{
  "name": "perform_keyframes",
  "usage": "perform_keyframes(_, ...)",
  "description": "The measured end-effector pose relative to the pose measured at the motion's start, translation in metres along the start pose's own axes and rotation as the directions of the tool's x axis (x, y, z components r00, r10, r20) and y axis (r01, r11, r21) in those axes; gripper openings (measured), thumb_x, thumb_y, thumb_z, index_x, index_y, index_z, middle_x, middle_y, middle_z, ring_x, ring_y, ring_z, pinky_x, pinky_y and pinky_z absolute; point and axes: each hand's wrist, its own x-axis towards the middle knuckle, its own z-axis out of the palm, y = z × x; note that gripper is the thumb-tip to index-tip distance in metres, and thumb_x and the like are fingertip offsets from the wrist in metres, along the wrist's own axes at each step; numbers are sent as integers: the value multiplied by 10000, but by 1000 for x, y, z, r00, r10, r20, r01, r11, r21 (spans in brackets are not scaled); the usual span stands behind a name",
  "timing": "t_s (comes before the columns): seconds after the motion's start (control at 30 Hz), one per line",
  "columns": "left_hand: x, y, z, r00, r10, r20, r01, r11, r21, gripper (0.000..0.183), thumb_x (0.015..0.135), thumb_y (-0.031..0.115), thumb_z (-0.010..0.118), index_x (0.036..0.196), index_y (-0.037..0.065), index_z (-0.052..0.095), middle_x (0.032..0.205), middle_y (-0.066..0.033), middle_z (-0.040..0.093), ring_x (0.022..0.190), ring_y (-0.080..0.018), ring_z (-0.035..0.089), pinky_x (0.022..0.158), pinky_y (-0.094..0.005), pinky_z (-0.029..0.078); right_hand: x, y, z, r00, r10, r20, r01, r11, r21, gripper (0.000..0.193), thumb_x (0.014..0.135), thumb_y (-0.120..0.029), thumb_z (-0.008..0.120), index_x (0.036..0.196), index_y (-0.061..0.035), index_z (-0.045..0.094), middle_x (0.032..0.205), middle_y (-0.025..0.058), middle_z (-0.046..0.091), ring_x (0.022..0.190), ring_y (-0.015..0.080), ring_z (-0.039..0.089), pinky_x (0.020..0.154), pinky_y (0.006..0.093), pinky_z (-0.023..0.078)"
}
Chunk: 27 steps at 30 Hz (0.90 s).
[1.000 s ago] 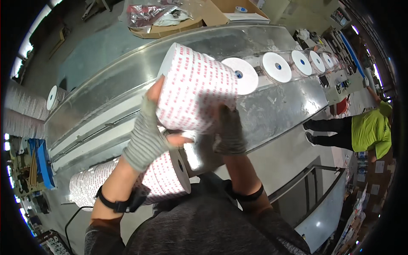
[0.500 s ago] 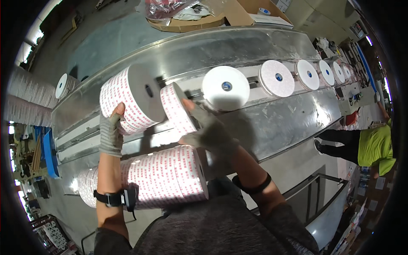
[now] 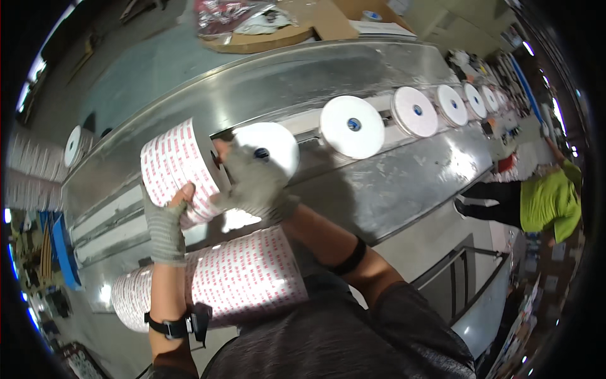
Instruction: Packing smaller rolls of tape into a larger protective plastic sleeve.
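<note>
Stack (image 3: 177,167) of rolls sits tilted over the metal bench (image 3: 404,183), clasped by the left hand (image 3: 165,221). One disc (image 3: 281,142), in the right hand (image 3: 255,183) half a second ago, now stands just beside it, lengthening the row (image 3: 415,112). Right fingers half-curl at the stack's end; blur hides any grip. Nearer lies a log (image 3: 246,271) of rolls; a co-worker (image 3: 548,201) stands far right.

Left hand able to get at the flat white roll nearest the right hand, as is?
Probably not: the left hand holds the printed roll stack, and that stack plus the right hand seem in its way to the white roll.
</note>
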Motion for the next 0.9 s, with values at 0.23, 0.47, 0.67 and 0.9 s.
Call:
perform_keyframes(0.23, -14, 27, -44, 965, -223, 135, 233, 970, -64, 690, 768, 207, 766, 1336, -25, 451, 1220, -116, 586, 1086, -212, 585, 931, -350, 482, -2, 7, 4, 982, 100, 158, -124, 981, 148, 1132, 706, -632, 696, 1462, 51, 204, 1354, 302, 433, 1092, 285, 594, 955, 374, 470)
perform_keyframes(0.47, -5, 7, -115, 915, -276, -294, 295, 955, 22, 620, 880, 427, 663, 1318, 10, 526, 1300, -91, 564, 1214, -209, 508, 1022, -374, 400, 26, 52, 52, 881, 77, 467, 343, 576, -742, 896, 681, -560, 746, 1400, -123, 441, 1251, 141, 528, 1183, 284, 464, 866, 492, 391)
perform_keyframes(0.67, -23, 13, -92, 902, -404, -155, 365, 902, -230, 643, 956, 444, 541, 1422, 31, 381, 1366, -94, 502, 1247, -194, 473, 1019, -373, 394, 41, 15, 52, 878, 125, 463, 191, 794, -577, 926, 685, -690, 642, 1327, -34, 522, 1321, 202, 486, 1197, 373, 486, 1018, 493, 377)
perform_keyframes(0.9, -23, 24, -45, 983, -185, -8, 178, 956, -234, 604, 978, 421, 513, 1401, 10, 388, 1370, -98, 474, 1215, -191, 489, 994, -348, 432, 50, -35, 41, 881, 154, 448, -107, 986, -127, 1035, 743, -666, 628, 1426, 42, 308, 1411, 312, 382, 1149, 389, 557, 935, 408, 473)
